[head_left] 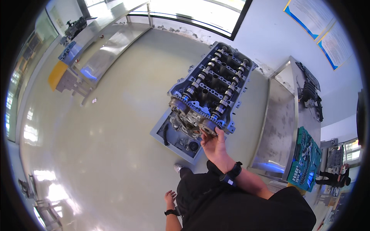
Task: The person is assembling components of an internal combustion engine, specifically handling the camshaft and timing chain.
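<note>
An engine (216, 90) with its top uncovered stands in front of me, two camshafts running lengthwise: a left camshaft (205, 72) and a right camshaft (234, 84). A timing chain (197, 109) spans its near end, between the left camshaft sprocket (178, 105) and the right camshaft sprocket (208, 126). My right hand (216, 149) grips the right sprocket at its near face, thumb on the right side and fingers on the left; the fingertips are partly hidden. Low at my side, my left hand (170, 197) hangs empty, fingers loosely apart, away from the engine.
Below the engine is a grey tray (157, 132) with dark parts in it. On the right-hand steel bench (266, 144) lie a green tool case (306, 161) and black parts (310, 94). Another metal bench (115, 46) stands far left. A person (334, 179) is at the far right.
</note>
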The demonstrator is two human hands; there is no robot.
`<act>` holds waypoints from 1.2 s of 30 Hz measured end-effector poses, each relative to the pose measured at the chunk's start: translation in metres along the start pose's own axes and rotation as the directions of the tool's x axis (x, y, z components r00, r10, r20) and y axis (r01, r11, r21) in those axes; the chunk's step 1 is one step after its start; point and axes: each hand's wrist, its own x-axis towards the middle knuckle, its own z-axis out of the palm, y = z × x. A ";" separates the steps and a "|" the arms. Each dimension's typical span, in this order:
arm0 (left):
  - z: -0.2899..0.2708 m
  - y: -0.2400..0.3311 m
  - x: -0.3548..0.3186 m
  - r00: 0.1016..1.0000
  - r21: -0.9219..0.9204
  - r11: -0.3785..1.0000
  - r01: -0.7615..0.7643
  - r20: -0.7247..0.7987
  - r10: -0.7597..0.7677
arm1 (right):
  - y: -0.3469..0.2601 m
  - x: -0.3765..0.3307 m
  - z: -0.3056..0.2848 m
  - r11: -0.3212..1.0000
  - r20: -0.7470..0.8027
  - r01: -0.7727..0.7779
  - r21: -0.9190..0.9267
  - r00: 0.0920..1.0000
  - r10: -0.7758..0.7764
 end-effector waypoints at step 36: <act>0.338 0.009 -0.108 0.991 0.476 0.879 0.024 0.103 -0.083 | -0.393 -0.028 -0.428 0.733 -0.310 -0.029 -0.680 0.917 -0.251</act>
